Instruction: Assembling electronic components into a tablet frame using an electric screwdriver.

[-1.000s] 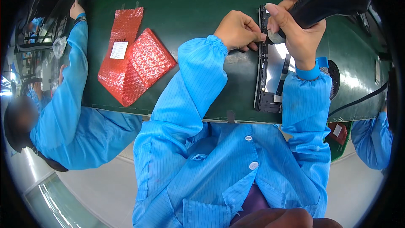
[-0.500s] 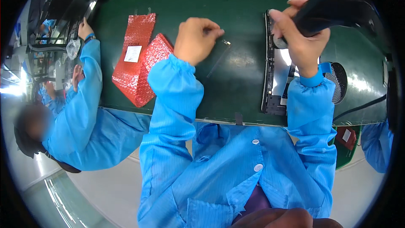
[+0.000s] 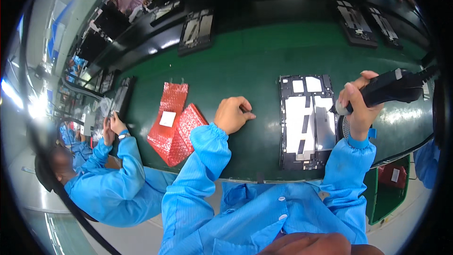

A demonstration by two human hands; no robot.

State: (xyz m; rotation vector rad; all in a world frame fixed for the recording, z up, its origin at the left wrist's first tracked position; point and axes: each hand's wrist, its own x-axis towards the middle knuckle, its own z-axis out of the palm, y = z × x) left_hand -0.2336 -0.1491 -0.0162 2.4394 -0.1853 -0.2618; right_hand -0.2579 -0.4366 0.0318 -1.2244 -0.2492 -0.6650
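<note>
Right hand (image 3: 359, 106) grips a black electric screwdriver (image 3: 389, 89) at the open tablet chassis (image 3: 306, 122), centre right of the frame. Left hand (image 3: 232, 114) pinches something tiny on the green bench (image 3: 245, 61). Tip should stay upright over the screw hole.

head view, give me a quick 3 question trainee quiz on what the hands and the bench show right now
1. True or false: the right hand grips a black electric screwdriver beside the flat black and silver tablet frame.
2. What lies left of the left hand on the green belt?
A. red bubble-wrap bags
B. a yellow box
C. a glass jar
3. Fill in: the left hand rests on the belt, ____ the tablet frame (touching / apart from).

Key: 1 true; 2 A; 3 apart from
</note>
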